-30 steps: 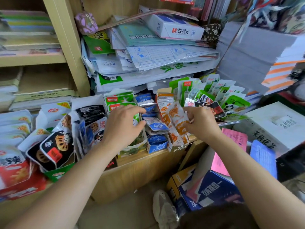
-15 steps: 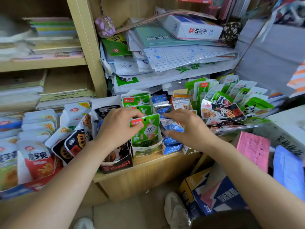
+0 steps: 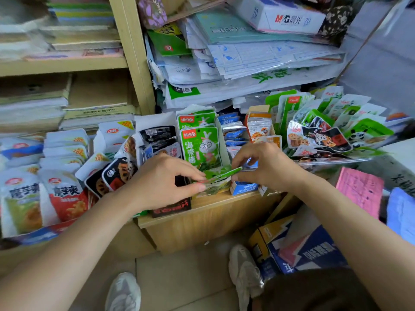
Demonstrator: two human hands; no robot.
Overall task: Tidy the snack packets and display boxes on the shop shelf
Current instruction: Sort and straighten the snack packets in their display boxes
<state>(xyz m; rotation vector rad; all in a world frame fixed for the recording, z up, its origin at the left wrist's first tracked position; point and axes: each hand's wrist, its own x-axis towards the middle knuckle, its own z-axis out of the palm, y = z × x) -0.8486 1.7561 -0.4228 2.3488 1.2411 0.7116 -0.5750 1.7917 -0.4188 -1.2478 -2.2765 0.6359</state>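
Because the green snack packet [image 3: 221, 175] lies flat between both hands, long axis running left to right, left hand [image 3: 164, 182] and right hand [image 3: 267, 167] each pinch an end (equally near) before its display box [image 3: 221, 143] on the shelf [image 3: 202, 207].

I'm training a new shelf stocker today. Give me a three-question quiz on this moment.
1. True or false: both hands hold the tilted green packet.
2. Which box stands directly right of the green rabbit packets? A) blue packets B) red packets C) black packets
3. Fill in: the white carton on the paper pile reads "M&G" in ___ letters.

Key: 1 true: left hand and right hand pinch its ends. 2 A, the blue packets. 3 red.
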